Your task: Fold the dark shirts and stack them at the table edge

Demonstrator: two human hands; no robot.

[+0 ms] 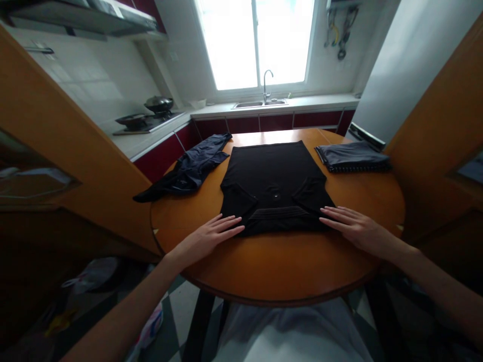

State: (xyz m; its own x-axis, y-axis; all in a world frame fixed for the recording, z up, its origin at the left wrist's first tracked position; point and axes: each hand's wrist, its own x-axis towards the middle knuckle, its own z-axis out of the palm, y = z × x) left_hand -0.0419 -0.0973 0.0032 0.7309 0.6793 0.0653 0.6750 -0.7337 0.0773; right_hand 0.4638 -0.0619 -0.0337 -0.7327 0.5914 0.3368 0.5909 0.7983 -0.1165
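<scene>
From a distance I see, left to right, a stove (160,123), a sink (249,105) beneath a window (234,45) and, nearer, a rounded wooden table (279,266). My left grip (209,233), fingers extended flat, touches the near left corner of a black garment (269,166), which lies spread mid-table between the grips; my right grip (353,226), likewise flat and unclenched, touches its near right corner.

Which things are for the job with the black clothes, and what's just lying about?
For the job: black garment, left hand, right hand, table; probably crumpled dark-blue garment and folded grey clothing too.

Just lying about: silvery pan, dark pan, pale plastic bag.
</scene>
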